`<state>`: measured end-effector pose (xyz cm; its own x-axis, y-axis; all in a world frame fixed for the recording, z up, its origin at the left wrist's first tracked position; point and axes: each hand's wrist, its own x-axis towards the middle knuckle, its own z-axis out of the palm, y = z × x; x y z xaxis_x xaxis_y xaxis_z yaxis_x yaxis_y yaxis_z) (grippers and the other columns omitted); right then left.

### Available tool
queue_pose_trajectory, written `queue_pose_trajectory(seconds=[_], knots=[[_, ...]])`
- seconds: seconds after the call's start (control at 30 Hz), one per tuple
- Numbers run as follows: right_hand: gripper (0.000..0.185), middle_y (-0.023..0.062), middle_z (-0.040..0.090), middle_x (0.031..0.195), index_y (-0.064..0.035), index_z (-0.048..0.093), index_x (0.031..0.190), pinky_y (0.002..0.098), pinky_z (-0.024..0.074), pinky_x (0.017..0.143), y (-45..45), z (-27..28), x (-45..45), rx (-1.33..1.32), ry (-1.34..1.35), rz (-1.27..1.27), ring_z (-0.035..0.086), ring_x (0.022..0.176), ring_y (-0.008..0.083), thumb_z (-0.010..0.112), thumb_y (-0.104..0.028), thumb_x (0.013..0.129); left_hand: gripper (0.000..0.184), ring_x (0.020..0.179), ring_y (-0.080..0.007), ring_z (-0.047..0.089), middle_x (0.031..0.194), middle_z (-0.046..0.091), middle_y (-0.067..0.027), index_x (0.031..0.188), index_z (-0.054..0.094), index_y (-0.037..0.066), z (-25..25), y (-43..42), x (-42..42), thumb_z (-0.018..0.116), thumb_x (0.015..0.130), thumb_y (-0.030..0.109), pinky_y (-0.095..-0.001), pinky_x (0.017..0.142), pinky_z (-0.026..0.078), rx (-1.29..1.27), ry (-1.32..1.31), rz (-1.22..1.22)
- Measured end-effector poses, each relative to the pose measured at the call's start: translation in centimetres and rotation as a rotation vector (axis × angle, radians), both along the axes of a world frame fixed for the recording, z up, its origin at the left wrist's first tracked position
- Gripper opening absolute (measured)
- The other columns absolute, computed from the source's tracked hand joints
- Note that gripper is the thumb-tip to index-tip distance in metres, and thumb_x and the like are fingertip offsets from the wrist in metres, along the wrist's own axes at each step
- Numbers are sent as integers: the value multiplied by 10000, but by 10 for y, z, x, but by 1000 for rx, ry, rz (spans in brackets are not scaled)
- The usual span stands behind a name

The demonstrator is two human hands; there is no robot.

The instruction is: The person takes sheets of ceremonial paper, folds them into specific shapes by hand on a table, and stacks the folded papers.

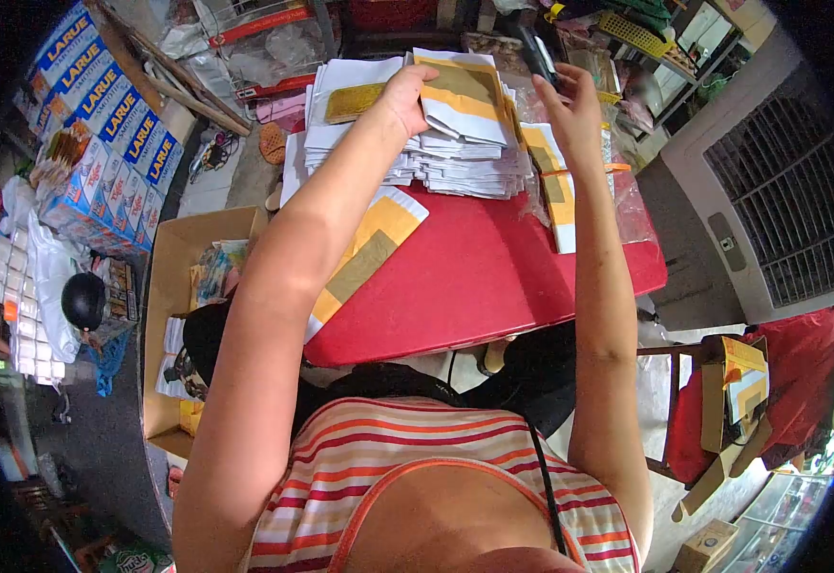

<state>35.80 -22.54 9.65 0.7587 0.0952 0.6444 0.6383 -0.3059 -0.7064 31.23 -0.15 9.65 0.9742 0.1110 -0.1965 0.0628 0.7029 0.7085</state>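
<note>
My left hand (407, 98) grips the left edge of a white paper envelope (463, 88) with a yellow and brown band, its thumb on top. The envelope lies on a tall stack of white papers (469, 172) at the back of the red table (464, 258). My right hand (572, 107) is raised to the right of the stack, its fingers around a slim black object (537, 55) that I cannot identify. Below my right wrist is a banded envelope bundle (552, 181). Another banded envelope (369, 248) lies near my left forearm.
A gold-coloured flat piece (354, 102) rests on the papers at the left. An open cardboard box (192, 224) stands left of the table, with stacked beer cartons (116, 115) beyond. A grey air cooler (760, 181) stands at the right.
</note>
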Motion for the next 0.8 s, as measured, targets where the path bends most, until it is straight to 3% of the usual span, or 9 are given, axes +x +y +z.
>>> queue_pose_trajectory(seconds=[0.13,0.23,0.4,0.5,0.57,0.63,0.7,0.77,0.8], knots=[[513,209,700,1120,4,573,1260,373,519,881,32,-8,0,-70,56,245,681,1004,284,729,-316,890,377,1170,-386,608,1278,594,-249,1308,470,-56,-2,0,1,448,976,123,-529,1045,477,26,30,-25],[489,218,716,1080,9,620,1216,382,527,880,48,-26,14,-257,166,262,700,988,304,734,-325,878,363,1169,-385,606,1271,597,-243,1293,471,-55,4,-8,-3,452,983,133,-550,1045,465,29,43,-6],[477,213,720,1074,0,636,1203,396,528,882,50,-36,26,-219,184,301,702,976,324,743,-320,866,386,1229,-399,563,1320,555,-263,1304,444,-67,9,-4,-15,468,989,154,-593,1092,406,-104,20,-49],[487,205,701,1121,-17,638,1207,407,518,900,49,-30,15,-296,122,285,680,1015,345,756,-325,849,423,1275,-418,530,1393,493,-306,1345,409,-74,7,5,-71,449,1008,179,-597,1124,375,7,-56,-258],[497,202,685,1156,-34,639,1215,415,508,918,49,-25,2,-355,64,256,661,1052,360,765,-332,837,465,1317,-427,494,1432,451,-336,1380,388,-87,14,9,-134,431,1029,215,-569,1146,367,-81,78,-251],[533,183,631,1256,-95,626,1251,453,471,964,50,-22,-11,-565,-134,42,582,1171,385,780,-358,814,469,1291,-395,534,1397,499,-329,1387,413,-79,7,27,-194,432,1042,238,-509,1125,413,62,-84,-370],[545,162,577,1347,-163,601,1305,495,420,1017,53,-22,-18,-621,-151,21,500,1263,395,756,-386,833,451,1222,-351,599,1310,586,-298,1382,457,-50,-10,58,-234,452,1042,247,-446,1078,462,325,-88,-281],[524,145,542,1394,-178,582,1333,520,389,1039,59,-22,-28,-545,-574,53,458,1308,373,710,-401,877,416,1155,-298,643,1265,631,-250,1360,499,-22,-32,86,-272,463,1044,247,-410,1030,489,531,-138,-76],[525,116,464,1479,-198,539,1392,531,324,1095,64,-27,-40,-675,-585,53,386,1379,360,600,-457,939,411,1154,-286,640,1265,635,-232,1350,510,-20,-42,100,-296,471,1042,250,-397,1028,488,616,-28,51]])
